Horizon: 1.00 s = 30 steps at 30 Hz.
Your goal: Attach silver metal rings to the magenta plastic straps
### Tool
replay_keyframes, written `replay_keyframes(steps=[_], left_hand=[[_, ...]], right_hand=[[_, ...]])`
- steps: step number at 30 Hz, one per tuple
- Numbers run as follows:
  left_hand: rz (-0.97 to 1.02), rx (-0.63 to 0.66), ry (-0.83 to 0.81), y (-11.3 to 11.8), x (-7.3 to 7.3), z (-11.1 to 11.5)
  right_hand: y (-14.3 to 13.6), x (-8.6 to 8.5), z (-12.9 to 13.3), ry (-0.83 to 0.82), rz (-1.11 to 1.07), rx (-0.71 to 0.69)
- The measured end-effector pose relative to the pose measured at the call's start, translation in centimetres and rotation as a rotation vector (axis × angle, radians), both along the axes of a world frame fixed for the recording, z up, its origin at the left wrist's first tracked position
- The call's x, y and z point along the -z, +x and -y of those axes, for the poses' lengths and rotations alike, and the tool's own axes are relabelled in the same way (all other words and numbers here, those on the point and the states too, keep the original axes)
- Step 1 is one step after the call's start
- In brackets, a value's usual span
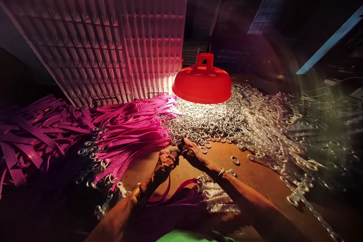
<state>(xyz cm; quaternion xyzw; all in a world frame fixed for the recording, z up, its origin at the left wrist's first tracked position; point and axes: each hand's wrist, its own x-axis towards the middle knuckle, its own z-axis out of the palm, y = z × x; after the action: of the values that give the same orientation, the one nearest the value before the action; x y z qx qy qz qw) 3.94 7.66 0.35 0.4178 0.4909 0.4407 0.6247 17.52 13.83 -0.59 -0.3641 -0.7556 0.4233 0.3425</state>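
My left hand (166,160) and my right hand (194,152) meet at the fingertips over the brown table (249,176), just under the lamp's light. Both pinch something small between them at the edge of a heap of metal rings (210,121); it is too small to name for sure. A pink strap (166,194) loops down from below my left hand toward my lap. A big pile of pink straps (127,132) with rings on their ends lies directly left of my hands.
A red lamp (202,83) hangs low over the rings. Two white grid trays (113,41) lean upright at the back left. Silver ring chains (283,140) spread across the right side. One loose ring (235,160) lies near my right wrist. The surroundings are dark.
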Motion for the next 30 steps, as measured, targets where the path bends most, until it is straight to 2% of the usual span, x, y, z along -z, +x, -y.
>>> replay_keyframes(steps=[3,5,7,10,13,15,18,20,25,26,30], left_hand=[[-0.087,0.025,0.1,-0.5,0.4,0.2],[-0.062,0.077,0.114,-0.9,-0.1,0.4],[0.036,0.076,0.038,-1.3,-1.3,0.5],[0.06,0.092,-0.154,-1.7,-4.3,1.1],[-0.046,0.22,-0.275,-2.0,-6.9,2.2],[-0.094,0.314,-0.297,-2.1,-7.5,3.4],[-0.08,0.428,-0.246,-1.8,-7.0,5.5],[-0.002,0.431,-0.221,-1.4,-6.3,7.0],[0.09,0.456,-0.318,-0.7,-5.0,10.3],[0.102,0.451,-0.331,-0.6,-4.9,10.9],[0.23,0.285,-0.362,-0.2,-4.9,12.6]], right_hand=[[0.0,-0.3,-0.3,0.042,0.011,-0.022],[0.3,-1.3,-0.4,0.077,0.055,-0.095],[0.7,-2.8,0.3,0.057,0.135,-0.208],[1.8,-5.0,2.8,0.013,0.266,-0.339],[3.5,-6.0,6.5,0.059,0.278,-0.303],[4.6,-5.8,9.0,0.046,0.231,-0.268],[5.8,-4.8,11.9,-0.055,0.197,-0.253],[6.1,-4.2,13.3,-0.122,0.203,-0.241],[5.9,-3.7,15.4,-0.23,0.195,-0.241],[5.8,-3.6,15.6,-0.255,0.189,-0.232],[5.4,-2.9,16.3,-0.388,0.171,-0.161]])
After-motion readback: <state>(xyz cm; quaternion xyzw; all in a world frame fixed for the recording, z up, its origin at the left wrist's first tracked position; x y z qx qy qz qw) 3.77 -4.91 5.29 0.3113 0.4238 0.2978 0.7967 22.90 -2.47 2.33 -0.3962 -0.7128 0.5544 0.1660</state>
